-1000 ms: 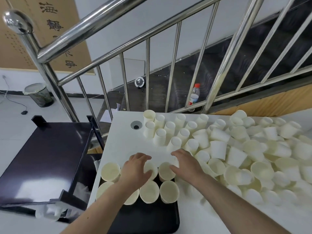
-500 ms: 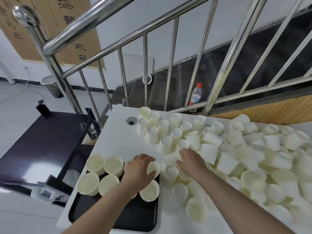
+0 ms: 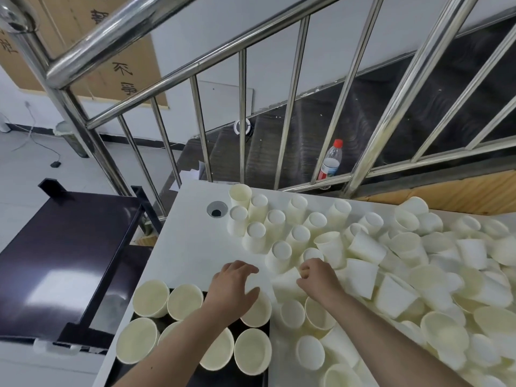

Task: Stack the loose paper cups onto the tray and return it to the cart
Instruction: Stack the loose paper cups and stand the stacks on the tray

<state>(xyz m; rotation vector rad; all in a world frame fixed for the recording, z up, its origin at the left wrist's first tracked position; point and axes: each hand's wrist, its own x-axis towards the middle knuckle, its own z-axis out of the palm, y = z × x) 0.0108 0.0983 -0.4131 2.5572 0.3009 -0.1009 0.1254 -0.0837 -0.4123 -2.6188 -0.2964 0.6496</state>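
Since half a second ago: left hand drawn back, now curled round a cup at the tray's far edge, lower centre of frame. Right hand fingers curled onto loose cups heaped across the white table; grip unclear. Dark cart at left.

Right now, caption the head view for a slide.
Two hands, left and right, sort paper cups onto a black tray.

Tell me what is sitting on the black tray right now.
Upright paper cups stand open-mouthed in rows on the black tray. The left hand and forearm cover part of it, so the cups beneath them cannot be counted.
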